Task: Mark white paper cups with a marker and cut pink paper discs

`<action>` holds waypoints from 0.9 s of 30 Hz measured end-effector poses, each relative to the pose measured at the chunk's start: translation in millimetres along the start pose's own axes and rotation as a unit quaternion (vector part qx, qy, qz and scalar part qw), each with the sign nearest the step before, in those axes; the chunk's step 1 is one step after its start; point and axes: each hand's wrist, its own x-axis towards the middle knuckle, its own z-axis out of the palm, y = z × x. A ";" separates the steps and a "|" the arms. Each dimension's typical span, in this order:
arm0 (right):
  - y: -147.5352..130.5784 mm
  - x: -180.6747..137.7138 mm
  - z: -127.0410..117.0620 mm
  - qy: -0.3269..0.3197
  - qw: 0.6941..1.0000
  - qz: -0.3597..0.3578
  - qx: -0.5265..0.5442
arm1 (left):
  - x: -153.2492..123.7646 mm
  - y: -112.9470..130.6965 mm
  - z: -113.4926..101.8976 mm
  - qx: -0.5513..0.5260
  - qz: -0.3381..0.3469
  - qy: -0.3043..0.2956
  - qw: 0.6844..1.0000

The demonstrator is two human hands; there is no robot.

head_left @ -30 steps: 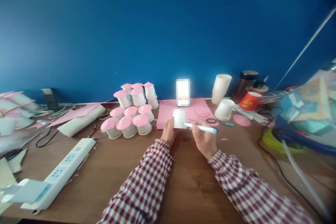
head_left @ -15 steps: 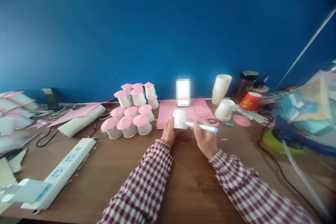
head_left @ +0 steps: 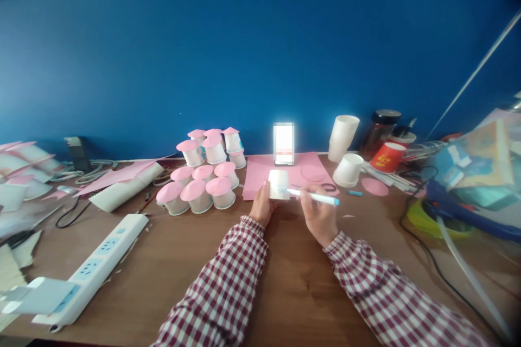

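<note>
My left hand (head_left: pixel 262 206) is closed on a white paper cup (head_left: pixel 279 183), which is upside down with its base upward. Faint blue marks show low on the cup's side. Between the fingers of my right hand (head_left: pixel 319 217) is a white marker pen with a light blue end (head_left: pixel 323 198); its tip meets or nearly meets the cup's right side. Behind the cup lies a sheet of pink paper (head_left: pixel 254 173), with scissors (head_left: pixel 329 187) on its right part. The small blue pen cap (head_left: pixel 355 193) rests on the table to the right.
Several paper cups with pink cone roofs (head_left: pixel 194 191) stand at left. A bright phone (head_left: pixel 284 143) leans at the back. To the right are a white cup stack (head_left: pixel 342 138), a single cup (head_left: pixel 348 170) and a red cup (head_left: pixel 388 158). A power strip (head_left: pixel 95 263) lies front left.
Almost nothing differs. The marker pen in my right hand has shifted very slightly to the right, while the cup and my left hand keep their place.
</note>
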 end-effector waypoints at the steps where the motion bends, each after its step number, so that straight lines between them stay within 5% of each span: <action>1: 0.0 -0.1 0.2 -0.001 1.000 0.001 0.001 | -0.1 0.0 0.1 0.000 -0.001 -0.001 1.000; 13: 3.3 -1.0 0.6 -0.006 1.000 -0.001 -0.001 | 0.4 -2.2 -1.8 -0.001 0.006 -0.004 1.000; 27: 0.8 -8.0 2.4 -0.047 0.991 -0.115 -0.041 | -4.6 1.3 1.6 0.029 0.019 -0.004 0.999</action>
